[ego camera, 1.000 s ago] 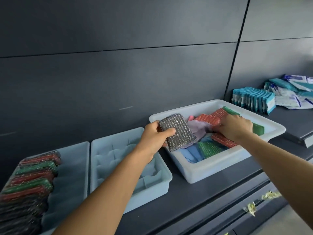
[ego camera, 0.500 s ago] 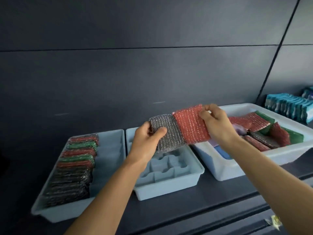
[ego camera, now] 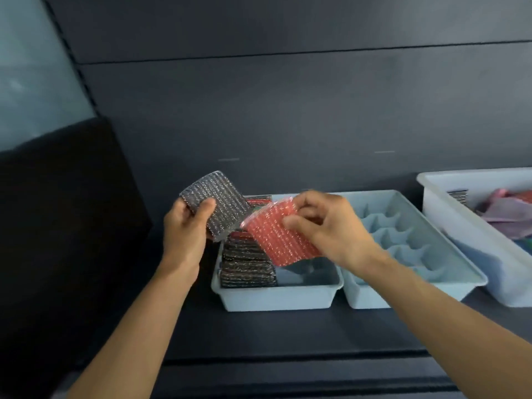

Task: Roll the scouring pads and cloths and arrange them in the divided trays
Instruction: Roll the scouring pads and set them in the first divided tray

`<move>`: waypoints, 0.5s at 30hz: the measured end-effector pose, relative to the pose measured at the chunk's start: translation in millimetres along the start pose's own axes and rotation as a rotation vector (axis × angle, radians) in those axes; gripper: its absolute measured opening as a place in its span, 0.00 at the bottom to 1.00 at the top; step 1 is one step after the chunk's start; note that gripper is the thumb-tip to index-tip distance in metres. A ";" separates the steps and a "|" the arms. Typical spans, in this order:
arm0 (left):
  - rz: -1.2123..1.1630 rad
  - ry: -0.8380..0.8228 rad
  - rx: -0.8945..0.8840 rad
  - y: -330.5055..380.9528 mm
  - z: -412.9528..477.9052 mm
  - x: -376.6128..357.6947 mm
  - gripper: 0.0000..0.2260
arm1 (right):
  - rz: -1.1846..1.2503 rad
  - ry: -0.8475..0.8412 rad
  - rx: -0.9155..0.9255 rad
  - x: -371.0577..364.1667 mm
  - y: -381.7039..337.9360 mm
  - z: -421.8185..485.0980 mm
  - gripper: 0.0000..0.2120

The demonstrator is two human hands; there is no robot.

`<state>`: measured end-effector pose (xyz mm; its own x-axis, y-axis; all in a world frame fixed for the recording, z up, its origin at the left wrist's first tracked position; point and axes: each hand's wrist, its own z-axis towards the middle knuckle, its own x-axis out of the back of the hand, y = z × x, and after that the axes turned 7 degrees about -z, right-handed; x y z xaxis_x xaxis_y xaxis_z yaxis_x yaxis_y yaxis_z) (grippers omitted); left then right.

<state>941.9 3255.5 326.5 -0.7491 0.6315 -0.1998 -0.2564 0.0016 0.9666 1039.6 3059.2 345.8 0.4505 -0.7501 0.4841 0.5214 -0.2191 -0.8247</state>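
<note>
- The left hand grips a silver-grey mesh scouring pad, thumb across its front and fingers curled behind. The pad is bent into a curve and held in the air.
- The right hand pinches a red glittery mesh scouring pad by its upper right edge between thumb and fingertips.
- Both pads are above the pale blue divided plastic tray, which has a row of dark and red pads on its left side.
- A second pale blue divided tray sits just beside it.
- Beyond that, a white plastic tub holds loose cloths.
</note>
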 end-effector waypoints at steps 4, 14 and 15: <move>-0.009 0.016 -0.016 2.4 7.6 24.2 0.04 | -0.329 -0.117 0.129 -44.5 -8.1 2.1 0.06; -0.053 -0.029 -0.071 5.2 11.4 42.3 0.04 | -0.890 -0.336 0.351 -104.0 3.0 3.8 0.10; -0.056 -0.038 -0.071 5.7 11.6 42.5 0.05 | -0.866 -0.344 0.333 -107.6 4.5 5.0 0.10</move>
<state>915.6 3291.4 325.4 -0.7089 0.6612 -0.2456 -0.3410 -0.0165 0.9399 997.1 3142.0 291.4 -0.0247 -0.1801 0.9833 0.9237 -0.3804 -0.0465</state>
